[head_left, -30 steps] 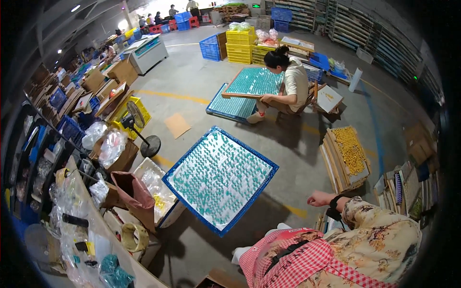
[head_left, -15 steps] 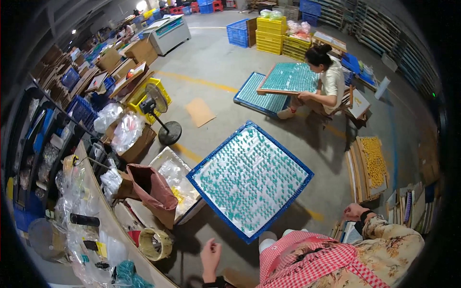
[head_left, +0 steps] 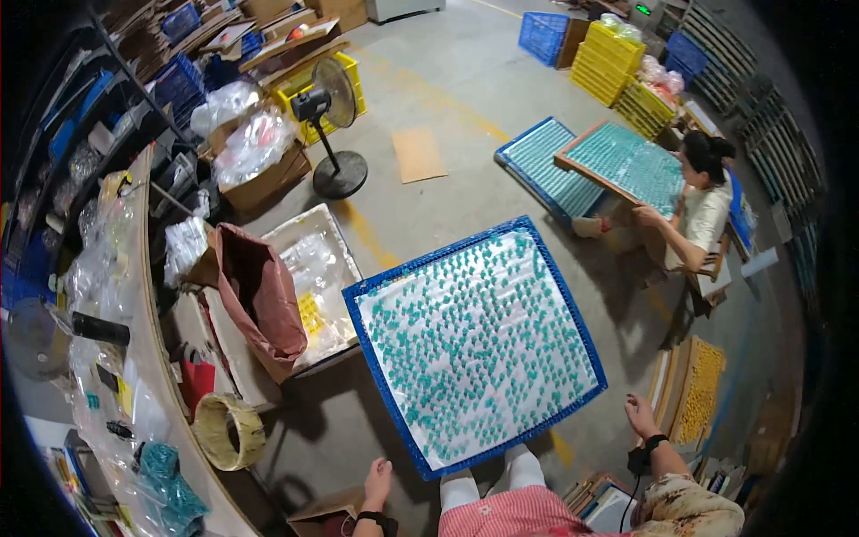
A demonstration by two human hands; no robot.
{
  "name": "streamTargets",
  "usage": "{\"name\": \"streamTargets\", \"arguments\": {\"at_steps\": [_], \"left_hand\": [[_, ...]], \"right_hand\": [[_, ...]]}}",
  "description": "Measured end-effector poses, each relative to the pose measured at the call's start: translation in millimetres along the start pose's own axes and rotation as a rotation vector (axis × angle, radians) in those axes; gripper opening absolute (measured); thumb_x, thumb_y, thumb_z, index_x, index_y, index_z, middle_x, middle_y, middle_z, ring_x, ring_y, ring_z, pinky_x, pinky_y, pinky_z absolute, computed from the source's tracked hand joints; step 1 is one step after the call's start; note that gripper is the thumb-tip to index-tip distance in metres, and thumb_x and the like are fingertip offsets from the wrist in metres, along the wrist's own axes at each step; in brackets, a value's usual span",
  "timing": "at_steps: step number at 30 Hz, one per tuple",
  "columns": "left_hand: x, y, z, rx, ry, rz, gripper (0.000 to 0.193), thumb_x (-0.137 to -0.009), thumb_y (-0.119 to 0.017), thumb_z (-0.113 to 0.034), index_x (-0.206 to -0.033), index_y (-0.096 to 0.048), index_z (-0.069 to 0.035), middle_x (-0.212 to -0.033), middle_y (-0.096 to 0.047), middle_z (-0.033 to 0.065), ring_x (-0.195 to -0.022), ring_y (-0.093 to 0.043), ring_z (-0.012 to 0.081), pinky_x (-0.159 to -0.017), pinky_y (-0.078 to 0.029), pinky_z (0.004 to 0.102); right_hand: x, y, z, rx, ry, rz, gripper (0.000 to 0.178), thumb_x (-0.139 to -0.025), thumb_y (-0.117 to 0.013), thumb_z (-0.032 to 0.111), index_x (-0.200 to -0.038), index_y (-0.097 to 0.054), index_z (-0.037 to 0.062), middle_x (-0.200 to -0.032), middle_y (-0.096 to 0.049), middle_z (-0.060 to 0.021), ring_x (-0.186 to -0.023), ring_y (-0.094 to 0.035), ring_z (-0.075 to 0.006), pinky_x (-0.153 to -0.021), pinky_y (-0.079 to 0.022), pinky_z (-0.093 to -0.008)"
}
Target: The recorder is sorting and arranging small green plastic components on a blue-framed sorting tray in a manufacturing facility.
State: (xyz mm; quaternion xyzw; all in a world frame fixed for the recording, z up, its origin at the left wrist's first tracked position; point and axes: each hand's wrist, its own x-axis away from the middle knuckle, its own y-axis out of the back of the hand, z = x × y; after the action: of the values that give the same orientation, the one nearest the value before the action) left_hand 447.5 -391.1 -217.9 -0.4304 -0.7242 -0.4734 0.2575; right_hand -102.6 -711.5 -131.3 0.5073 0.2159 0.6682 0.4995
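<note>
Left hand (head_left: 378, 476), fingers loosely spread and empty, hangs low beside the knee, near the lower corner of the blue tray (head_left: 477, 343) but apart from it. Right hand (head_left: 641, 415), fingers likewise relaxed and holding nothing, rests out to the side, just off the tray's right corner, a dark band at the wrist. Half a second ago the left hand was only entering the view and the right sat farther out at the rim; one second ago the tray lay farther off and the left hand was not seen. Judgement: the person has drawn in over the tray, so the work on it is at hand.

The tray is a flat square grid of hard blue plastic, tilted cornerwise to the viewer, lying in front of the knees above the concrete floor. A pale sheet covers it, strewn with many small teal pieces (head_left: 465, 331), glossy and roughly alike in shape; finer detail cannot be told.

Outward: a limp brown sack (head_left: 264, 300), a white bin (head_left: 304, 234) of clear bags, a roll of tape (head_left: 229, 431) on the cluttered counter (head_left: 148, 295), a standing fan (head_left: 329, 98), and a seated co-worker (head_left: 698, 210) at a similar tray.
</note>
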Motion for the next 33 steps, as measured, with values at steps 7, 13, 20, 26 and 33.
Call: {"name": "streamTargets", "arguments": {"at_steps": [7, 13, 20, 26, 33], "left_hand": [[-100.7, -74.8, 74.1, 0.664, 0.054, -0.045, 0.071, -0.096, -0.03, -0.057, -0.141, -0.037, -0.002, -0.14, -0.044, 0.0173, -0.129, -0.041, 0.0276, -0.108, -0.028, 0.0373], [-68.3, -63.7, -61.1, 0.914, 0.221, -0.009, 0.077, -0.095, -0.026, -0.063, -0.139, -0.04, -0.001, -0.136, -0.048, 0.0103, -0.121, -0.046, 0.023, -0.105, -0.031, 0.0358], [-88.9, -95.5, -26.3, 0.82, -0.008, -0.123, 0.066, -0.099, -0.035, -0.051, -0.128, -0.046, 0.007, -0.127, -0.053, 0.0177, -0.118, -0.05, 0.0264, -0.101, -0.035, 0.0341], [-58.1, -86.4, -47.2, 0.827, 0.073, -0.199, 0.067, -0.098, -0.038, -0.051, -0.136, -0.04, 0.004, -0.138, -0.045, 0.0202, -0.127, -0.043, 0.0292, -0.103, -0.034, 0.0329], [-1.1, -112.4, -52.3, 0.891, -0.006, -0.444, 0.06, -0.098, -0.039, -0.05, -0.123, -0.052, 0.003, -0.121, -0.057, 0.0154, -0.111, -0.053, 0.0253, -0.095, -0.039, 0.0322]], "right_hand": [[-139.7, -58.6, 23.6, -0.064, -0.177, 0.001, 0.061, -0.098, -0.041, 0.043, -0.142, -0.034, 0.0016, -0.144, -0.038, -0.0161, -0.132, -0.039, -0.0296, -0.11, -0.028, -0.0387], [-200.5, -82.2, 22.3, -0.567, -0.251, 0.271, 0.072, -0.095, -0.036, 0.06, -0.125, -0.053, -0.0029, -0.122, -0.056, -0.0146, -0.1, -0.055, -0.0255, -0.091, -0.041, -0.0413], [-231.1, -80.1, -21.7, -0.643, -0.116, 0.155, 0.061, -0.094, -0.048, 0.052, -0.118, -0.058, -0.0031, -0.11, -0.061, -0.0073, -0.093, -0.056, -0.0197, -0.086, -0.043, -0.0327], [-259.4, -75.9, -37.6, -0.594, -0.111, 0.009, 0.054, -0.1, -0.036, 0.041, -0.13, -0.047, -0.0022, -0.101, -0.064, -0.0144, -0.087, -0.062, -0.0231, -0.079, -0.049, -0.0343], [-378.6, -129.4, 13.0, -0.646, 0.051, 0.174, 0.055, -0.1, -0.037, 0.042, -0.132, -0.044, -0.0017, -0.11, -0.059, -0.0137, -0.095, -0.059, -0.0227, -0.084, -0.047, -0.0351]]}}
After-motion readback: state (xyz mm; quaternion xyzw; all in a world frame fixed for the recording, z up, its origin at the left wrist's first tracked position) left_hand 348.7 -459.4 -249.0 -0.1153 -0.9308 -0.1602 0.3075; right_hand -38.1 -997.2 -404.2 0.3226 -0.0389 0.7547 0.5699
